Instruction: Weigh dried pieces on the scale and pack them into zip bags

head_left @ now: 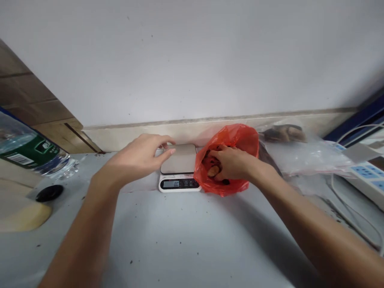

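Note:
A small white kitchen scale [180,183] stands on the grey tabletop, its display reading 0.0. Over the left edge of its metal plate hovers my left hand [144,156], thumb and fingers apart and holding nothing. Directly right of the scale, an opened red plastic bag [237,138] holds dark and brown dried pieces. My right hand [231,162] reaches inside it, fingers curled around a light brown dried slice [213,171]. The other fingertips are partly hidden among the contents.
To the left are a water bottle [33,148] with a green label, a black round lid [49,193] and a pale container [24,212]. On the right lie a clear plastic bag [312,156] with brown contents, a white device [370,180] and a cable [351,212]. A white wall stands behind.

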`<state>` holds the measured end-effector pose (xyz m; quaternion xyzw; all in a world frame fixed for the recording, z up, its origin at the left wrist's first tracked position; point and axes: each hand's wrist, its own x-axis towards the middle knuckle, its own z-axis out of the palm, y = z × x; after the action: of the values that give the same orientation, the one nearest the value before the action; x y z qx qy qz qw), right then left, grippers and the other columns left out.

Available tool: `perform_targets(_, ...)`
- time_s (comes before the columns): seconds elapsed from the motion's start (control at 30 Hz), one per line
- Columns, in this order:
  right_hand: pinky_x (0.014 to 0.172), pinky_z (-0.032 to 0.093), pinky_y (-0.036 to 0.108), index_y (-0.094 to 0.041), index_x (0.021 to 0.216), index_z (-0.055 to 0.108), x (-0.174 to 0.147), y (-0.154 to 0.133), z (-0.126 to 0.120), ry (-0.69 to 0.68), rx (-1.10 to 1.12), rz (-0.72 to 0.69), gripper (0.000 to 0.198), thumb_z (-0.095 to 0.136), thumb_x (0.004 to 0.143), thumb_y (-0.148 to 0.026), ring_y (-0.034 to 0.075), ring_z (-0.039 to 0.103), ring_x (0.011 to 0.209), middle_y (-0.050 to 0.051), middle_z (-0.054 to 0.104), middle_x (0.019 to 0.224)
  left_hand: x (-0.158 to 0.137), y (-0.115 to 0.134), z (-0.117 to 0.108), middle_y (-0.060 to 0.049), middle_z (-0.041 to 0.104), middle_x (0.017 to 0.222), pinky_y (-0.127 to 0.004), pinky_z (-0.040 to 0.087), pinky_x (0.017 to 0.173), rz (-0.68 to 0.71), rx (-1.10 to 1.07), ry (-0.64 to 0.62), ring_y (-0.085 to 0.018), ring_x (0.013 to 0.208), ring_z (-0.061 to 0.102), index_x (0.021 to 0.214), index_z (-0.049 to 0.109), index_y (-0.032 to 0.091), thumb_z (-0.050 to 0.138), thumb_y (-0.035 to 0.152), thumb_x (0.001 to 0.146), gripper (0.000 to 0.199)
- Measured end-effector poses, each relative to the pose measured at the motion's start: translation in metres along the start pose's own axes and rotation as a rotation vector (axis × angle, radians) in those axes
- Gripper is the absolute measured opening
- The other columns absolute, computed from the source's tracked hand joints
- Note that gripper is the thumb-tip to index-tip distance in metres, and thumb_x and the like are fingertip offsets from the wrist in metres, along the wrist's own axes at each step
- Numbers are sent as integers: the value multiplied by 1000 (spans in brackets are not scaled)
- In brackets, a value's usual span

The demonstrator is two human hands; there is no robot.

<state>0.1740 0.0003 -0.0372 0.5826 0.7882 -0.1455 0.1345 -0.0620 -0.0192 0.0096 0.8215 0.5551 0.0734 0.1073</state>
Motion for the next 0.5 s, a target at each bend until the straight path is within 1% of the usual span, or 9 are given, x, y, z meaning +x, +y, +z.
perform_targets(0.07, 110, 51, 50, -23, 141, 66, 2, 0, -2, -12, 17, -1, 53, 71, 89, -32, 41, 59, 139, 18, 62, 148, -2, -1, -4, -10, 76, 137, -45, 57, 102, -21, 33, -13, -33, 125, 71, 137, 71, 23, 44, 52, 102, 53)
perform_targets(0.1, 109, 52, 50, -24, 145, 63, 2, 0, -3, -19, 31, 17, 58, 72, 89, -34, 42, 57, 141, 18, 59, 152, -2, -1, -5, -9, 76, 137, -44, 58, 101, -27, 43, -22, -33, 125, 71, 138, 70, 24, 45, 53, 101, 53)
perform_targets(0.17, 99, 57, 51, -25, 152, 57, 3, -1, -5, -33, 62, 67, 63, 70, 91, -38, 43, 62, 135, 19, 56, 156, -3, -1, -5, -9, 76, 139, -43, 58, 100, -26, 46, -36, -33, 125, 71, 138, 71, 25, 45, 55, 101, 54)
perform_targets(0.2, 93, 59, 51, -25, 153, 56, 3, -2, -6, -40, 72, 90, 63, 68, 93, -38, 42, 67, 128, 20, 58, 154, -4, -1, -4, -9, 75, 140, -43, 58, 99, -21, 41, -42, -33, 126, 71, 138, 71, 26, 45, 55, 101, 54)
perform_targets(0.27, 82, 60, 49, -23, 151, 58, 3, -3, -8, -44, 78, 109, 58, 64, 94, -32, 41, 75, 110, 22, 68, 140, -4, 0, -2, -9, 73, 143, -43, 59, 97, -18, 33, -53, -34, 126, 71, 139, 70, 27, 45, 57, 101, 55)
perform_targets(0.33, 74, 59, 47, -20, 145, 63, 4, -5, -10, -42, 85, 108, 52, 61, 93, -25, 37, 77, 93, 21, 76, 121, -4, 0, 1, -8, 72, 146, -44, 58, 97, -22, 31, -75, -35, 128, 70, 141, 69, 29, 45, 59, 100, 56)
perform_targets(0.37, 70, 58, 45, -19, 143, 64, 5, -5, -11, -34, 90, 105, 51, 60, 92, -24, 36, 77, 86, 20, 78, 115, -4, 1, 2, -8, 71, 147, -44, 57, 98, -25, 30, -88, -35, 129, 69, 142, 69, 30, 45, 59, 100, 56)
perform_targets(0.43, 64, 58, 44, -19, 138, 67, 9, -5, -10, 0, 93, 104, 51, 64, 89, -28, 35, 77, 80, 21, 78, 114, -4, 3, 3, -7, 69, 150, -45, 56, 101, -30, 21, -109, -35, 132, 67, 143, 68, 30, 45, 57, 100, 56)
perform_targets(0.5, 60, 58, 44, -20, 133, 71, 15, -4, -7, 41, 87, 97, 53, 71, 82, -34, 37, 77, 81, 22, 77, 116, -4, 5, 4, -6, 68, 151, -46, 56, 102, -36, 7, -117, -34, 133, 66, 144, 67, 31, 46, 56, 100, 56)
